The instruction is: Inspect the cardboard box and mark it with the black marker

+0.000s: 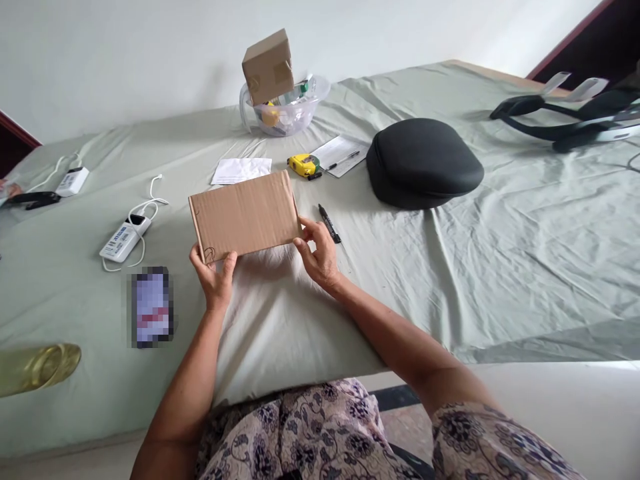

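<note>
A flat brown cardboard box (245, 215) is held in front of me between both hands, slightly tilted. My left hand (215, 277) grips its near left corner, the thumb on the front edge and the other fingers partly hidden behind. At the near right corner my right hand (318, 252) holds the box's side, thumb and index finger on it. Just right of that hand lies a black marker (329, 223). Behind the box are a white paper (242, 171) and a yellow tape measure (303, 165).
A second box (269, 67) rests on a clear plastic basin (300, 115) by the wall. A black case (424, 162) sits right. Leftward lie a power strip (124, 239) with cable, a blurred phone (153, 308) and a yellowish bottle (40, 368). A pen (345, 160) lies on a notepad (337, 148).
</note>
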`<state>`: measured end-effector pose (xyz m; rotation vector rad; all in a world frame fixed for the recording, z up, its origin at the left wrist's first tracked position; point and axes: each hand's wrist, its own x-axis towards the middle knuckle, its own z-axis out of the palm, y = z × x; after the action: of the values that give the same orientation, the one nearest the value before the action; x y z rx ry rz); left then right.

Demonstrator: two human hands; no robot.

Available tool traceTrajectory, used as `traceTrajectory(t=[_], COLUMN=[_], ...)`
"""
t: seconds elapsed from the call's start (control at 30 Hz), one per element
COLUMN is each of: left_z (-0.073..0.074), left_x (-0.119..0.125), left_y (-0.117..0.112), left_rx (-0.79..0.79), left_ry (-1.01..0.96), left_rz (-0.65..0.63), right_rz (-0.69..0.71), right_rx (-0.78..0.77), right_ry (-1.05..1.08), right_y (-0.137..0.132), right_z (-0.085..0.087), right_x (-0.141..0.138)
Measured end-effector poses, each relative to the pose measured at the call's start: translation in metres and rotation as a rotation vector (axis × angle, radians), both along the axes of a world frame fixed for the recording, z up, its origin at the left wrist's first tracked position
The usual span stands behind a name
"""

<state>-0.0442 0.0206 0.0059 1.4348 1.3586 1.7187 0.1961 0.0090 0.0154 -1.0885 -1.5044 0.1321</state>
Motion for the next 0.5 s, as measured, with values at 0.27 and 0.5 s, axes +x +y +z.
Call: traceTrajectory(t=[0.27,0.5], left_z=[0.004,0.003], left_x=[-0.003,-0.005], left_y=[0.002,0.002], left_rx=[0.011,-0.101], left_ry=[0.094,0.197], left_rz=[0.101,0.045], right_rz=[-0.004,0.022], right_rx=[-0.136,-0.407], right_ry=[0.17,0.109], right_y=[0.002,0.018], right_z=[0.001,-0.009], right_x=[-0.002,0.014])
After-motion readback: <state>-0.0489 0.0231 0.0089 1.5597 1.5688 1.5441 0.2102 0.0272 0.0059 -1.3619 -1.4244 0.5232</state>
